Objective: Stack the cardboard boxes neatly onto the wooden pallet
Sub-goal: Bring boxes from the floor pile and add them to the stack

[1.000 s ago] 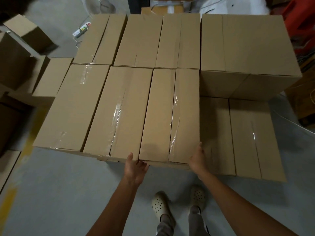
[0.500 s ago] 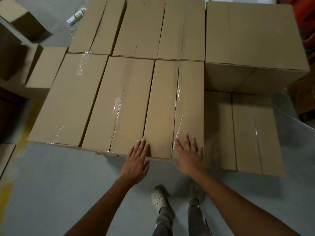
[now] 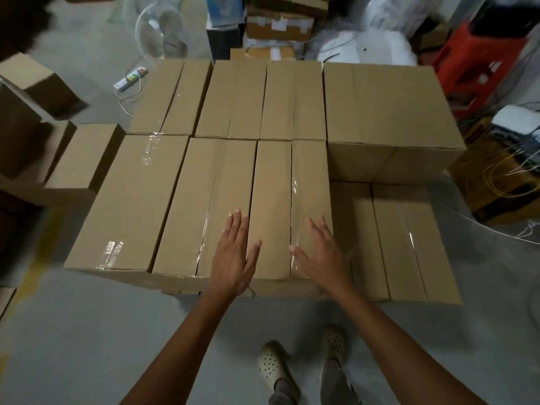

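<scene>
Several taped cardboard boxes stand packed side by side in a block in front of me. The near middle box (image 3: pixel 287 182) lies under both hands. My left hand (image 3: pixel 235 255) rests flat with straight fingers over the seam between that box and its left neighbour (image 3: pixel 204 200). My right hand (image 3: pixel 320 255) lies flat on the same box's right part, fingers spread. A taller box (image 3: pixel 380 112) sits at the back right above a lower box (image 3: pixel 406 244). The pallet is hidden under the boxes.
Loose cardboard boxes (image 3: pixel 84 156) stand at the left. A white fan (image 3: pixel 163 33), a power strip (image 3: pixel 131 78), stacked cartons (image 3: pixel 277 24), red crates (image 3: pixel 479 59) and tangled cables (image 3: pixel 508 171) crowd the back and right. Grey floor and my feet (image 3: pixel 274 366) lie below.
Both hands rose from the near edge of the middle box onto its top and slid farther forward, now lying flat. The view tilted up, showing more of the room behind.
</scene>
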Demonstrator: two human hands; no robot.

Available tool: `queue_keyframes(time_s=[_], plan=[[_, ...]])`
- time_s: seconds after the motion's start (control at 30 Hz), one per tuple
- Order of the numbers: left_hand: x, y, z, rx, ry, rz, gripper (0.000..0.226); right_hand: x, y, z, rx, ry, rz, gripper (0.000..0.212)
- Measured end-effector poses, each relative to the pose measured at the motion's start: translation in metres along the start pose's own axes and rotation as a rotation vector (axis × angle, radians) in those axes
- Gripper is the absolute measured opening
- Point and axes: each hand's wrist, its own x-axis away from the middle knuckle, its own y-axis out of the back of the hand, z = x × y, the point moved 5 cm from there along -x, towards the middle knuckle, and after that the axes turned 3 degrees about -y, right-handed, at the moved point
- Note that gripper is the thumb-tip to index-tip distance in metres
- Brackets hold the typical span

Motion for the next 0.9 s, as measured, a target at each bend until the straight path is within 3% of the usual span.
queue_keyframes(time_s=[0.2,0.43,0.9], plan=[[0.036,0.075,-0.049,0.106,-0.079,-0.171,0.071,0.08,0.064,0.042,-0.196,0.095,-0.289,0.078],[0.141,0.125,-0.082,0.217,-0.114,-0.315,0.068,0.182,0.08,0.059,-0.288,0.268,-0.404,0.08],[0.371,0.168,-0.022,0.0,0.17,-0.385,0.068,0.33,-0.038,0.105,-0.306,0.419,-0.068,0.079]])
